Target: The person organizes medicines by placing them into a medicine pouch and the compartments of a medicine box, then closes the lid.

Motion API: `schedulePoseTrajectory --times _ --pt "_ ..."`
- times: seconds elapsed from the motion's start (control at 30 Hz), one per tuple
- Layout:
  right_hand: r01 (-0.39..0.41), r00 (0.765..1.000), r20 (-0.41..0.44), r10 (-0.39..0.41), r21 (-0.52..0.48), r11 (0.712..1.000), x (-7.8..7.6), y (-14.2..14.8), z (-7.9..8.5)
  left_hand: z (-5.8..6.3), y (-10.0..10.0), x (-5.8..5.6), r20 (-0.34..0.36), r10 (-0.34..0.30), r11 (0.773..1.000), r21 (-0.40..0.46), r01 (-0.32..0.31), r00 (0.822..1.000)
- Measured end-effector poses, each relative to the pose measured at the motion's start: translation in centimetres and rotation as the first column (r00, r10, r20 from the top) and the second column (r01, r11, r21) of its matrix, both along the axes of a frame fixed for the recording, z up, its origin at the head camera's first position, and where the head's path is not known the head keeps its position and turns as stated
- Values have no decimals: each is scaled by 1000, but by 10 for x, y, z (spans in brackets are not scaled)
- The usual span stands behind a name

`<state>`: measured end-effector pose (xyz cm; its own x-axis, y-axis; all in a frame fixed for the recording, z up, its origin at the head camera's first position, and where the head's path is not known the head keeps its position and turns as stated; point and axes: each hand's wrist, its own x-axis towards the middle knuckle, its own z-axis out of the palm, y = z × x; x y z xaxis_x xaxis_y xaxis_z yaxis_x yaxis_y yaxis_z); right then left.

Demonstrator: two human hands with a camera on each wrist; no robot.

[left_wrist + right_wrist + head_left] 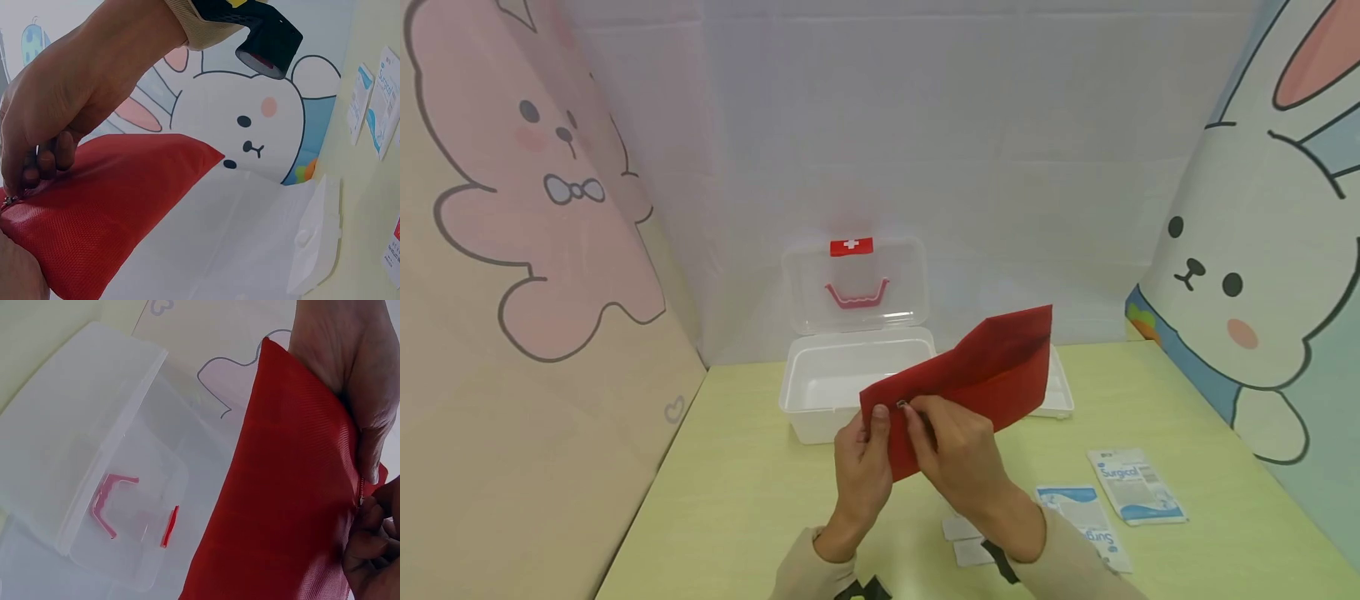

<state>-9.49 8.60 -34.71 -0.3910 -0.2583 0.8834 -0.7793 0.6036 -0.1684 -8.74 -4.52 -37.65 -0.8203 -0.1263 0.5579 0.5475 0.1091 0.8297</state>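
Note:
A red zippered fabric pouch is held up above the table, its mouth gaping toward the right end. My left hand grips its left end, thumb lying along the front near the top edge. With thumb and fingertips my right hand pinches the small metal zipper pull close to that left thumb. In the left wrist view the zipper pull shows under the right fingertips. The right wrist view shows the pouch's broad side and zipper edge between both hands. What the pouch contains is hidden.
Behind the pouch stands a clear plastic first-aid box with its lid raised. A white tray lies partly hidden at its right. Two surgical packets and small white packets rest on the table near my right arm.

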Motion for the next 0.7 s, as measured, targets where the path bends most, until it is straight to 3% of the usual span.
schedulePoseTrajectory --times 0.23,0.7 --pt "4 1000 -28 -3 19 1000 -4 4 0 -2 0 -2 -9 4 1000 -21 -4 1000" --pt "63 998 25 -64 34 997 -11 21 -4 -12 -8 -5 48 12 1000 -24 -11 999"
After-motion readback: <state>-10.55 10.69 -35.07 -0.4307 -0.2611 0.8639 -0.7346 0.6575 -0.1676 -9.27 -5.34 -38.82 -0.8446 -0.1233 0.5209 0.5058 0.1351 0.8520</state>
